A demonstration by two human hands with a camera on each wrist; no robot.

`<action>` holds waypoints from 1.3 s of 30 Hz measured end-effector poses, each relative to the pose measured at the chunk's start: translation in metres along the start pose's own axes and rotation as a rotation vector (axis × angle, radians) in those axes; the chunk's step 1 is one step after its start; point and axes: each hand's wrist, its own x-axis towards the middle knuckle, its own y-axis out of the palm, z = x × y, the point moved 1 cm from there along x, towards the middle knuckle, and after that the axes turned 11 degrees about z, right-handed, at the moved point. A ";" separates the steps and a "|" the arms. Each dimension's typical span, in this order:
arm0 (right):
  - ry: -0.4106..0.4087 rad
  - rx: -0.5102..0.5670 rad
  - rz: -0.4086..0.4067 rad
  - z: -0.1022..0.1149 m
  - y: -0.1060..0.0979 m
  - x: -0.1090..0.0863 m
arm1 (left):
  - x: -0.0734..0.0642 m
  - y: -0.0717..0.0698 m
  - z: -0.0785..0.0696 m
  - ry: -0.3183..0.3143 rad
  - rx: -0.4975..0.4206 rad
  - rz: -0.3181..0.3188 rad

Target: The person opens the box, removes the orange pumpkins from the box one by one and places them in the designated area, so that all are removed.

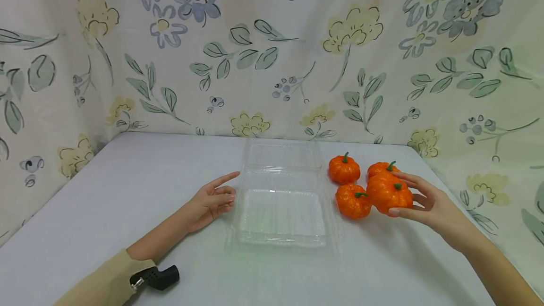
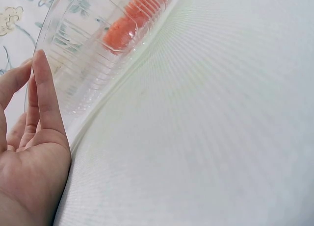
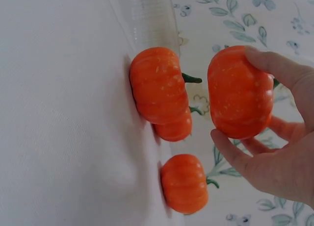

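My right hand (image 1: 433,207) grips a small orange pumpkin (image 1: 389,194) between thumb and fingers. In the right wrist view the held pumpkin (image 3: 240,92) hangs above the table, apart from the others. Three more pumpkins stand on the table: one at the back (image 1: 344,169), one nearer the front (image 1: 352,201), and one partly hidden behind the held one (image 1: 380,168). A clear plastic clamshell container (image 1: 280,237) lies with its lid folded back. My left hand (image 1: 212,202) rests at its left edge, index finger extended and the others loosely bent.
The white table (image 1: 140,178) ends at a floral curtain (image 1: 272,89) behind and on both sides. A black device (image 1: 157,277) is strapped at the left sleeve (image 1: 110,275). The pumpkins sit close along the container's right side.
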 end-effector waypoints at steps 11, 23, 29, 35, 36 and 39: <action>-0.020 0.022 -0.018 -0.003 -0.002 -0.002 | -0.001 0.000 0.001 0.006 -0.005 0.004; 0.017 -0.007 -0.021 -0.013 -0.006 -0.001 | -0.001 0.000 0.001 0.001 -0.006 0.008; 0.036 -0.029 -0.015 -0.016 -0.008 0.000 | 0.000 0.000 0.001 -0.002 -0.011 0.004; 0.048 -0.030 -0.012 -0.020 -0.009 0.002 | 0.000 0.000 0.000 -0.003 -0.014 -0.002; 0.051 -0.031 -0.012 -0.021 -0.009 0.002 | 0.000 0.001 0.000 -0.003 -0.014 -0.002; 0.053 -0.037 -0.011 -0.024 -0.008 0.003 | 0.000 0.001 -0.001 -0.004 -0.015 -0.006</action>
